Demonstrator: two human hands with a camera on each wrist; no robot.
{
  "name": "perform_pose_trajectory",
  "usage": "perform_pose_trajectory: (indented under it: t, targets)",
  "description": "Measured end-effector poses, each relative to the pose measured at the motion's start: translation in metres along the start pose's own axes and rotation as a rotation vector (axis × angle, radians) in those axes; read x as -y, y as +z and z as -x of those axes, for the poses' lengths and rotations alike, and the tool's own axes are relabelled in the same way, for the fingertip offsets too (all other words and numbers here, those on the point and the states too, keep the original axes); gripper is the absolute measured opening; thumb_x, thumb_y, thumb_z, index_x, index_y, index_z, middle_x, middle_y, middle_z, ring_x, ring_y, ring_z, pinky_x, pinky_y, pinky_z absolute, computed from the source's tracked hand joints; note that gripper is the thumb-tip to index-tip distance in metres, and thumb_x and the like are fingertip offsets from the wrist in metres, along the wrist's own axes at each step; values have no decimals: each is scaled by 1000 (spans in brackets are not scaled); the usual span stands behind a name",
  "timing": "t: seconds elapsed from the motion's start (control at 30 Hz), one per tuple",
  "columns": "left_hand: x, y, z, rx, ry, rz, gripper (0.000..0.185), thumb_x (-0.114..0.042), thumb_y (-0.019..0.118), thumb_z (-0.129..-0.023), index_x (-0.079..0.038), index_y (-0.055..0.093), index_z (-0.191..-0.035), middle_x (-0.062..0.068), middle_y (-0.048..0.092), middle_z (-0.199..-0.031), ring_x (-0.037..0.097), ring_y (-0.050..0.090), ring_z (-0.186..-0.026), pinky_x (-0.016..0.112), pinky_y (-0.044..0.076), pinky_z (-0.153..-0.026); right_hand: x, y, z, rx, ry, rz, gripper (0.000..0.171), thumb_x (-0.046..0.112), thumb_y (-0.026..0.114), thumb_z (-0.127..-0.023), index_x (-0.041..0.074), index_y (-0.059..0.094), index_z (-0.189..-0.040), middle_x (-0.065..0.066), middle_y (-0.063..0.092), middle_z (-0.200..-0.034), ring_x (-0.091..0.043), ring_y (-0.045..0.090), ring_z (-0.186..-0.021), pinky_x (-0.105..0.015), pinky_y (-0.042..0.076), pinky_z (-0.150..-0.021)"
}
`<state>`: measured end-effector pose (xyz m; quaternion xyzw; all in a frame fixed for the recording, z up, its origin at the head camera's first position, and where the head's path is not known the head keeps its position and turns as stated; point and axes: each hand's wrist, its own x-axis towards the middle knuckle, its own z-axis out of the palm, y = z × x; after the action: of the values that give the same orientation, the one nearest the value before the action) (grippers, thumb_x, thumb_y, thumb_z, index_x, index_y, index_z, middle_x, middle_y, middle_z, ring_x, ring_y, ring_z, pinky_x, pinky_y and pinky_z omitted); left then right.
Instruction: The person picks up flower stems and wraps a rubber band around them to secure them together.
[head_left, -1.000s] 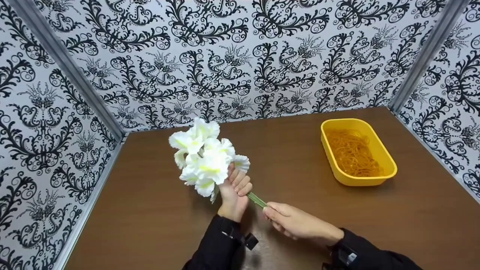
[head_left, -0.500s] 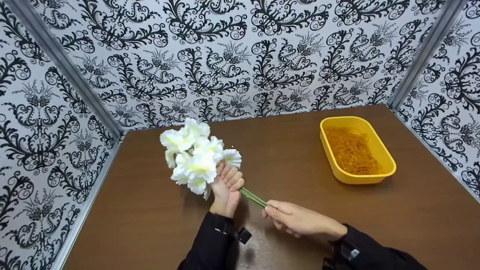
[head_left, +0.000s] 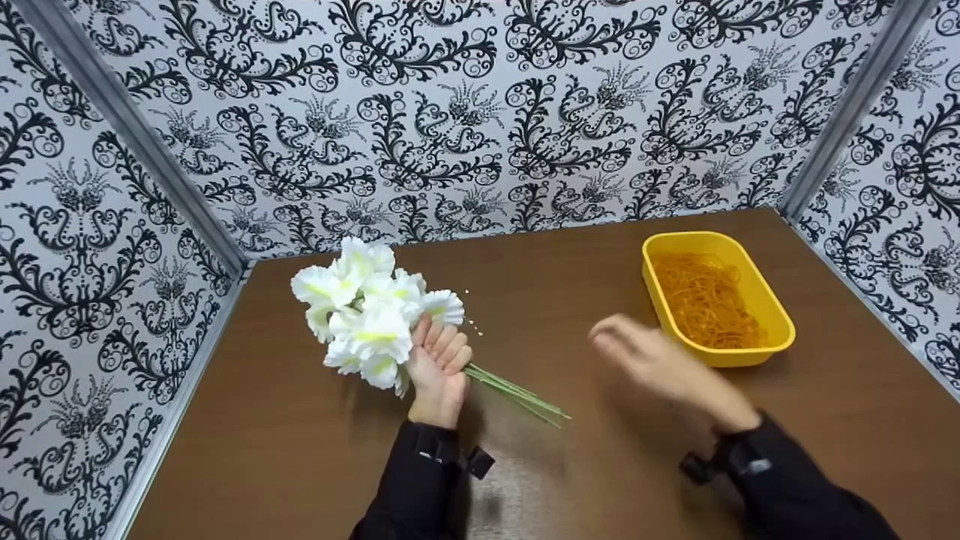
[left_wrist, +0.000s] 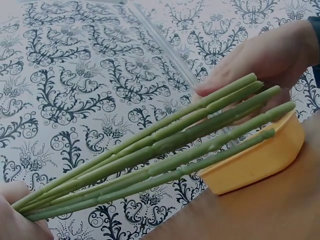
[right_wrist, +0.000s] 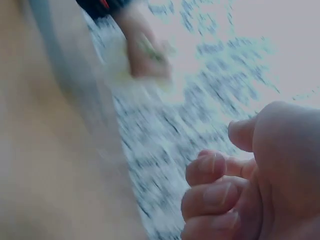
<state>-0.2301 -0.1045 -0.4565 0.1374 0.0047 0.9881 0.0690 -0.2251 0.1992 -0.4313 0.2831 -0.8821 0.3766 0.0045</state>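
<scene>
A bunch of white artificial flowers (head_left: 375,315) with yellow-tinged centres is held above the table by my left hand (head_left: 441,367), its fingers wrapped round the stems just below the blooms. The green stems (head_left: 517,391) stick out to the lower right, and in the left wrist view several stem ends (left_wrist: 220,122) fan slightly apart. My right hand (head_left: 660,367), blurred in the head view, is apart from the stems, between them and the yellow tub (head_left: 776,341). In the right wrist view the loosely curled fingers (right_wrist: 210,195) hold nothing.
Many thin amber rubber bands (head_left: 709,307) lie in the yellow tub at the right. The brown table (head_left: 300,465) is bounded at the back and sides by walls (head_left: 465,150) papered in a black-and-white scroll pattern.
My right hand has let go of the stem ends and moved right and up toward the tub. The left hand has shifted left with the flowers.
</scene>
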Motion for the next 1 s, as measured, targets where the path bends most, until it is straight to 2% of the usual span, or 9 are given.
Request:
perform_pose_trajectory:
  t: [0.1, 0.2, 0.27, 0.37, 0.43, 0.53, 0.7, 0.87, 1.0]
  targets:
    - [-2, 1, 0, -19, -5, -1, 44, -27, 17, -109, -20, 10, -67, -10, 7, -58, 3, 6, -47, 15, 6, -42, -14, -28, 2, -120, 37, 72, 24, 25, 52, -108, 9, 65, -120, -5, 71, -112, -18, 64, -102, -40, 52, -90]
    - [-3, 3, -1, -57, -10, -9, 45, -29, 14, -110, -20, 11, -66, -11, 7, -57, 3, 5, -47, 15, 5, -42, -24, -56, 8, -200, 76, 107, 28, 23, 53, -107, 5, 67, -123, -10, 71, -106, -15, 65, -88, -28, 52, -81]
    - [-4, 4, -2, -93, -6, -19, 46, -30, 15, -111, -20, 11, -66, -11, 7, -57, 3, 5, -46, 15, 4, -42, -29, -73, 14, -231, 118, 116, 32, 25, 53, -107, 4, 66, -127, -13, 71, -110, -15, 64, -89, -22, 49, -80]
    - [-5, 5, -3, -139, 4, -30, 47, -29, 18, -111, -20, 11, -66, -11, 7, -56, 3, 4, -46, 15, 3, -42, -37, -93, 23, -256, 187, 105, 40, 31, 52, -107, 2, 62, -132, -23, 69, -115, -30, 67, -95, -33, 52, -84]
    - [-6, 5, -3, -159, 12, -34, 47, -29, 19, -111, -20, 12, -65, -11, 7, -56, 3, 4, -46, 16, 3, -42, -46, -101, 26, -267, 241, 120, 45, 37, 51, -107, 2, 61, -134, -24, 65, -126, -40, 63, -111, -44, 49, -93]
    - [-6, 4, -3, -164, 20, -40, 47, -29, 18, -111, -20, 12, -65, -11, 7, -57, 3, 4, -46, 16, 3, -42, -67, -105, 28, -278, 307, 153, 50, 41, 51, -106, -1, 61, -132, -28, 68, -112, -44, 64, -99, -47, 50, -83]
    - [-6, 4, -2, -124, 22, -35, 46, -30, 15, -111, -20, 12, -66, -11, 8, -57, 3, 5, -47, 15, 4, -42, -100, -99, 27, -237, 399, 267, 52, 43, 53, -105, -4, 65, -125, -7, 57, -73, -23, 51, -64, -36, 41, -61]
    - [-5, 4, -1, -78, 7, -19, 45, -30, 13, -110, -20, 11, -67, -10, 7, -57, 3, 5, -47, 15, 5, -42, -116, -92, 26, -188, 431, 326, 45, 37, 58, -103, -4, 68, -119, -3, 53, -68, -26, 54, -68, -42, 39, -66]
    - [-4, 5, 0, -83, 3, -16, 45, -30, 13, -110, -20, 11, -66, -10, 7, -57, 3, 5, -47, 15, 5, -42, -121, -87, 27, -162, 462, 363, 45, 32, 62, -100, -8, 66, -121, -4, 58, -70, -29, 57, -72, -47, 44, -67]
